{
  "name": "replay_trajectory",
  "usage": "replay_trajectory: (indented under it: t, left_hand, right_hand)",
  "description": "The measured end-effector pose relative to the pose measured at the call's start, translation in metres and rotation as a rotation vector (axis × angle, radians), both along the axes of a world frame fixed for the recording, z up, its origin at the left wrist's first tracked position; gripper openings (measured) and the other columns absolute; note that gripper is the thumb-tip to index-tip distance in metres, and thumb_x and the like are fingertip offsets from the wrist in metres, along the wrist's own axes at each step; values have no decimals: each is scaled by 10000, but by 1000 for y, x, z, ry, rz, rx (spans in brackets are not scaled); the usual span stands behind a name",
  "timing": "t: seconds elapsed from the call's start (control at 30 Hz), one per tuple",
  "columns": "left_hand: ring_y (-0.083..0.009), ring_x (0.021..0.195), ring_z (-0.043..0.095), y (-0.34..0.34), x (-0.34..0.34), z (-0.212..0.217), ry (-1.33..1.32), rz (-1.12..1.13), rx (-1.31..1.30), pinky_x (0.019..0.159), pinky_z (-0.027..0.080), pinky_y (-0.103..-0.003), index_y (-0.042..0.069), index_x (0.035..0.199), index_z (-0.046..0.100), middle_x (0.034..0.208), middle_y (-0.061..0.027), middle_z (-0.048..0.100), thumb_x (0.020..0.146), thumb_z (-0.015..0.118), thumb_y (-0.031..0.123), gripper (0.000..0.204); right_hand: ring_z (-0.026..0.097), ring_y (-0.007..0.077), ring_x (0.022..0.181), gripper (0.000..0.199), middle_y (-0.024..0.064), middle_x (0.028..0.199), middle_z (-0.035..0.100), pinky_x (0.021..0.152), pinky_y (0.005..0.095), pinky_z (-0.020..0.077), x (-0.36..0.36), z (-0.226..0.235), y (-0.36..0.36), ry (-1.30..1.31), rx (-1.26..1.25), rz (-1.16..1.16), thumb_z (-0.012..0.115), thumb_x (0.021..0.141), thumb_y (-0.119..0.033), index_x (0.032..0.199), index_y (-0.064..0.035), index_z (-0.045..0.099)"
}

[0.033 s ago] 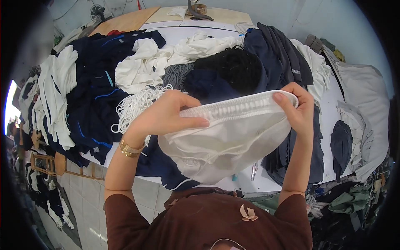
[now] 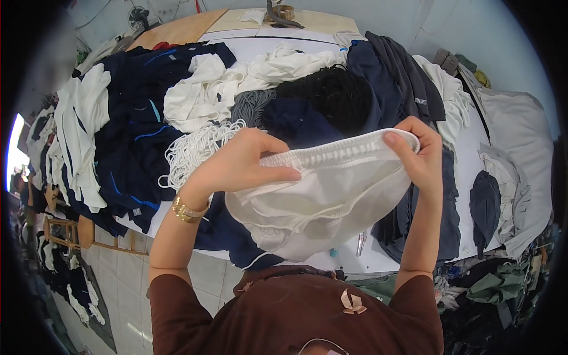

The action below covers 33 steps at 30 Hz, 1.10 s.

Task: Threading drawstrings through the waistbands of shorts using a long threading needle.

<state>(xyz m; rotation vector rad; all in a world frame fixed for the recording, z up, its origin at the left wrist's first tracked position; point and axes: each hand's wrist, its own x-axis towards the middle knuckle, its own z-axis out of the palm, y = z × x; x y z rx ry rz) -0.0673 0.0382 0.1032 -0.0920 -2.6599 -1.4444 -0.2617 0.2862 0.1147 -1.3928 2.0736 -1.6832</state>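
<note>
Both my hands hold a white garment [image 2: 319, 207] with a gathered elastic waistband, up in front of me over the table. My left hand [image 2: 236, 163] grips the waistband's left end, thumb on the near side and fingers partly hidden behind the cloth. At the other end my right hand [image 2: 421, 157] pinches the band, thumb on top. The waistband stretches between them, tilted up toward the right, and the body of the garment hangs below. A thin white cord [image 2: 257, 258] shows under its lower left edge. Close behind my left hand lies a heap of white cords [image 2: 192, 152].
Navy garments with blue trim [image 2: 133, 136] and white ones [image 2: 83, 136] cover the table's left. Behind are grey cords [image 2: 253, 107], black cords [image 2: 331, 94] and dark folded garments [image 2: 399, 77]. Small metal snips [image 2: 361, 242] lie near the front edge. A wooden stool [image 2: 86, 232] stands left.
My hands have come slightly closer together, and the waistband between them looks a little less stretched. Both hands keep their grip on the white garment.
</note>
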Motion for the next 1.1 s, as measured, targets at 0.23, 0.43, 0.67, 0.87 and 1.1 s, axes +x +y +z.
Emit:
replay_trajectory:
  t: [0.23,0.43,0.67,0.87,1.1]
  left_hand:
    - [-123,580,565,4,-8,-6,-63,68,-9,592,462,-260,-30,892,719,692,-133,669,797,755,245,293]
    - [-25,614,520,8,-6,-6,8,24,-3,559,423,-213,-21,878,736,705,-40,694,800,785,172,214]
    - [-87,549,378,23,-18,-8,-40,9,-24,509,345,-270,-42,772,662,575,-68,509,809,755,223,284]
    - [-71,578,391,34,-23,-24,-41,59,90,524,346,-285,-25,787,655,597,-42,528,842,734,198,242]
    - [-357,663,546,10,-15,-37,293,321,-355,593,418,-411,-7,809,573,694,-178,556,840,692,188,231]
  right_hand:
    - [482,20,620,171,-31,677,569,553,191,344,-8,-6,1,-79,-29,169,697,867,-159,789,-39,604]
    - [475,35,675,158,-23,736,568,595,204,364,-3,-5,-9,-21,56,150,667,885,-156,823,-30,595]
    - [521,114,719,424,33,821,556,659,259,432,15,1,-36,189,157,335,807,743,-293,972,-27,569]
    - [560,228,751,778,90,991,551,650,322,477,26,-25,-63,411,97,409,897,583,-372,1179,-55,512]
    - [608,372,1002,881,148,1163,497,788,439,547,4,-43,-41,540,559,-128,657,667,65,1437,-210,329]
